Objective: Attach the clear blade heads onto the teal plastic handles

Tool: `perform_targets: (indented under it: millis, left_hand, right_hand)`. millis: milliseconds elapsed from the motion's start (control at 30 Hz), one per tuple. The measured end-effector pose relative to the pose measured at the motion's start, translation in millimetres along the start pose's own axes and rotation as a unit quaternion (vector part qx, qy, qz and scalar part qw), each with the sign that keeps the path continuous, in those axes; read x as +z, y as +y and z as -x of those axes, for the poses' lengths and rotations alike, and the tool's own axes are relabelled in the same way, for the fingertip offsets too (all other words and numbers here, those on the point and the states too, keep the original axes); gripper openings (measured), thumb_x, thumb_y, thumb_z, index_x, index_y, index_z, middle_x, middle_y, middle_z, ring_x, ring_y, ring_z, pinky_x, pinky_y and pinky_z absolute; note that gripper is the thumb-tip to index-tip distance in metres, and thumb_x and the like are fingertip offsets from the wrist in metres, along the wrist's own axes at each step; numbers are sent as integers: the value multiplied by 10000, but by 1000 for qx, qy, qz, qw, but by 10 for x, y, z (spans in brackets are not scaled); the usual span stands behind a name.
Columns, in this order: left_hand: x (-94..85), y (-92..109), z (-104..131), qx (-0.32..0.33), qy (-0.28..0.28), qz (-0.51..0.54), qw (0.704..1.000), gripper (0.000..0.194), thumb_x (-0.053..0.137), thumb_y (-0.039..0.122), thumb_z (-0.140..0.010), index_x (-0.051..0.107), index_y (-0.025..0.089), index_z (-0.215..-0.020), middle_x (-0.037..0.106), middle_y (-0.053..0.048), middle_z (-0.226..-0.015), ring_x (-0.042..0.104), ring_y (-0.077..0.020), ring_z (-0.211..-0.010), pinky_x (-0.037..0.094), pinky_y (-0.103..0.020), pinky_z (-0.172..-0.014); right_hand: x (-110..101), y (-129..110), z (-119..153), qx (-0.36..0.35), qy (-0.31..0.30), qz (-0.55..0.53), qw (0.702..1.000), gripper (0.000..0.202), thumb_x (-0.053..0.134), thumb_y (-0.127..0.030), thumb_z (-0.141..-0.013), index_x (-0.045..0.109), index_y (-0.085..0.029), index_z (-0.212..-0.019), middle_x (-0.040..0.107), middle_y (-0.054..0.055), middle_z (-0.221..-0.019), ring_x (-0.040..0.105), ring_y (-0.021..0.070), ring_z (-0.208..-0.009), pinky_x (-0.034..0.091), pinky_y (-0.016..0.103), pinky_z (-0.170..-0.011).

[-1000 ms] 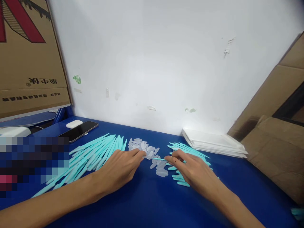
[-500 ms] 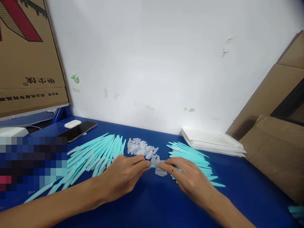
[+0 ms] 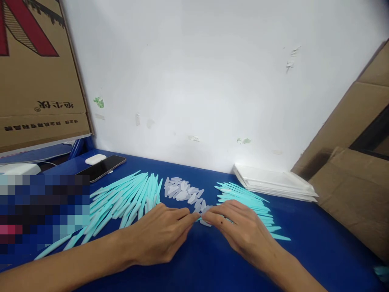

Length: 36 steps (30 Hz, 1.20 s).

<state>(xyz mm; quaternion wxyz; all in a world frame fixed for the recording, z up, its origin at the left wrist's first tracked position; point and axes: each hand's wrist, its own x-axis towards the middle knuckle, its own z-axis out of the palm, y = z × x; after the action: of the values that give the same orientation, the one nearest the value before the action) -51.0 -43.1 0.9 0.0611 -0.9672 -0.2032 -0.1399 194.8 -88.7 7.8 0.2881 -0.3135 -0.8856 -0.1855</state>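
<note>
My left hand (image 3: 170, 231) and my right hand (image 3: 238, 227) almost meet above the blue table, both with thumb and fingers pinched. A slim turquoise stick, shaped like an eyebrow razor (image 3: 199, 219), shows as a sliver between the fingertips; the fingers hide most of it. Several clear, flat plastic covers (image 3: 182, 190) lie in a loose heap just beyond the hands, a few partly behind my right fingers. Left of the heap, many similar turquoise razors (image 3: 133, 196) are fanned out, with pale covered-looking ends. Beside and behind my right hand lies another pile of turquoise razors (image 3: 243, 194).
At the back right a stack of white trays or sheets (image 3: 273, 182) lies against the wall. A phone (image 3: 105, 168) and a white case (image 3: 95, 159) sit at the back left. Cardboard boxes (image 3: 45, 81) stand left and right of the blue table (image 3: 200, 263). A pixelated patch hides the left edge.
My hands have come closer together, with the left fingertips shifted right and slightly down. Less of the turquoise razor shows between them. The whole view has shifted slightly.
</note>
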Motion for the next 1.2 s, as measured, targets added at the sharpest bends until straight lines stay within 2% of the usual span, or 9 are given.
perform_targets:
  millis: [167, 233, 367, 467, 567, 800, 1000, 1100, 1200]
  left_hand:
    - [-32, -102, -11, -91, -10, -113, 989, 638, 389, 76, -928, 210, 117, -1539, 711, -60, -920, 650, -207, -630, 244, -321, -449]
    - [-97, -162, -27, -165, -38, -158, 973, 650, 406, 73, -910, 236, 119, -1536, 713, -61, -846, 661, -219, -608, 219, -308, -444]
    - [-233, -249, -64, -258, -89, -189, 943, 327, 375, 84, -933, 612, 116, -1156, 682, -82, -733, 666, -251, -588, 226, -298, -456]
    - [-259, -266, -69, -283, -116, -186, 934, 290, 354, 62, -917, 629, 135, -861, 662, -97, -681, 651, -265, -551, 240, -302, -453]
    - [-235, -255, -54, -289, -126, -182, 931, 268, 378, 76, -907, 615, 143, -802, 627, -89, -600, 625, -261, -504, 242, -297, -443]
    - [-175, -169, -54, -252, -112, -137, 951, 246, 392, 94, -917, 600, 150, -797, 586, -60, -589, 539, -192, -475, 236, -297, -445]
    - [7, 26, -50, -63, -11, -84, 994, 295, 399, 222, -1001, 616, 150, -1187, 630, -140, -1088, 568, -301, -1040, 498, -349, -704]
    - [86, 45, -22, -7, -19, -83, 996, 443, 388, 231, -1016, 462, 120, -1439, 575, -177, -1251, 531, -321, -1136, 487, -454, -928]
    - [112, 11, 7, 5, -36, -72, 997, 520, 397, 215, -1015, 356, 122, -1525, 540, -188, -1308, 503, -328, -1205, 457, -454, -985]
  right_hand:
    - [-15, 142, 30, 94, -18, 95, 991, 315, 465, -134, -1021, 577, -181, -1312, 658, 133, -1287, 639, 261, -1154, 509, 471, -977]
    - [-19, 220, 66, 115, -24, 132, 984, 279, 461, -169, -1031, 600, -170, -1273, 660, 145, -1269, 643, 288, -1134, 512, 485, -937]
    - [-19, 373, 136, 137, -84, 163, 973, 239, 450, -161, -1039, 657, -187, -1157, 739, 75, -998, 699, 237, -892, 484, 459, -915]
    - [-19, 467, 181, 171, -180, 198, 948, 220, 519, -167, -1017, 676, -210, -1166, 745, 47, -918, 707, 231, -833, 487, 415, -854]
    - [-13, 538, 231, 187, -235, 218, 929, 218, 608, -109, -945, 715, -225, -1095, 741, 48, -912, 710, 248, -818, 477, 363, -719]
    - [20, 572, 284, 212, -271, 225, 912, 262, 654, -29, -876, 719, -226, -1036, 709, 46, -897, 695, 238, -813, 437, 329, -674]
    - [52, 539, 244, 215, -280, 225, 908, 279, 676, 2, -844, 686, -215, -1019, 686, 39, -938, 680, 243, -865, 433, 338, -708]
    - [73, 531, 223, 208, -282, 225, 909, 282, 639, 27, -859, 678, -204, -1017, 694, 43, -939, 679, 236, -869, 432, 335, -727]
    - [66, 523, 203, 200, -278, 223, 913, 305, 603, 56, -866, 670, -200, -1019, 709, 44, -947, 684, 225, -868, 437, 329, -752]
